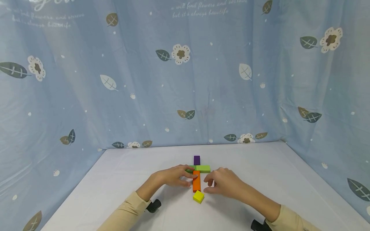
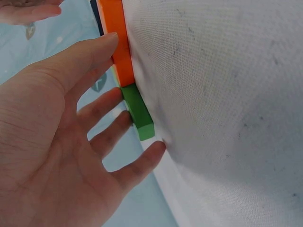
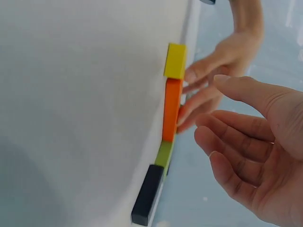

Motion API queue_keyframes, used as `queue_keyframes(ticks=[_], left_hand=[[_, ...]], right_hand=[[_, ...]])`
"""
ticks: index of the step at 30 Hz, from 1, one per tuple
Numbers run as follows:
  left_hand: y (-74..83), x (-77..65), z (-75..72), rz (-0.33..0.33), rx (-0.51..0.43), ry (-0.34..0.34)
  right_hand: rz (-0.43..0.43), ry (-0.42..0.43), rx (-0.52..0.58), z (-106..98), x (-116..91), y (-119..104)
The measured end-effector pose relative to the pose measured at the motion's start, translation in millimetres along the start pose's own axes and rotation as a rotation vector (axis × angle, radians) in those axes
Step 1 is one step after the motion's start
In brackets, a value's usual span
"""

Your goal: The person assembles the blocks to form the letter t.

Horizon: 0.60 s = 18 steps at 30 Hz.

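Note:
My left hand [image 1: 174, 175] reaches in from the left, fingers spread. Its thumb lies against the orange block [image 1: 196, 183], and its other fingertips are at the dark green block [image 2: 138, 113], which it partly covers in the head view. To the right hovers my right hand [image 1: 225, 183], fingers loosely bent, nothing between them. A yellow block [image 1: 198, 197] sits turned at the orange block's near end. At the far end, a light green block [image 1: 203, 168] lies crosswise, with a purple block [image 1: 197, 160] behind it. A dark block [image 3: 147, 194] shows in the right wrist view.
White cloth covers the table [image 1: 138, 163]. Blue curtains [image 1: 144, 80] printed with leaves and flowers hang behind and along both sides. Black wrist devices [image 1: 154, 206] show below both forearms.

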<state>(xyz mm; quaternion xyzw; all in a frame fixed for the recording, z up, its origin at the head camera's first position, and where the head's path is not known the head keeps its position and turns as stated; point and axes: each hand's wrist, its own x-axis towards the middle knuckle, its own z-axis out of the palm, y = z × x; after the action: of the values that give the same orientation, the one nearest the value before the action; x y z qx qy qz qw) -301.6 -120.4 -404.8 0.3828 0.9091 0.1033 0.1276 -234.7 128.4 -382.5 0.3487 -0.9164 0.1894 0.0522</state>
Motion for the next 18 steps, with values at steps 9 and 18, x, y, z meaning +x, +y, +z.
queue_keyframes(ticks=[9, 18], left_hand=[[0.5, 0.3, 0.2, -0.019, -0.009, 0.004], [0.3, 0.3, 0.8, -0.019, -0.009, 0.001]], right_hand=[[0.061, 0.029, -0.018, -6.2, -2.4, 14.9], [0.1, 0.063, -0.016, -5.6, -2.7, 26.6]])
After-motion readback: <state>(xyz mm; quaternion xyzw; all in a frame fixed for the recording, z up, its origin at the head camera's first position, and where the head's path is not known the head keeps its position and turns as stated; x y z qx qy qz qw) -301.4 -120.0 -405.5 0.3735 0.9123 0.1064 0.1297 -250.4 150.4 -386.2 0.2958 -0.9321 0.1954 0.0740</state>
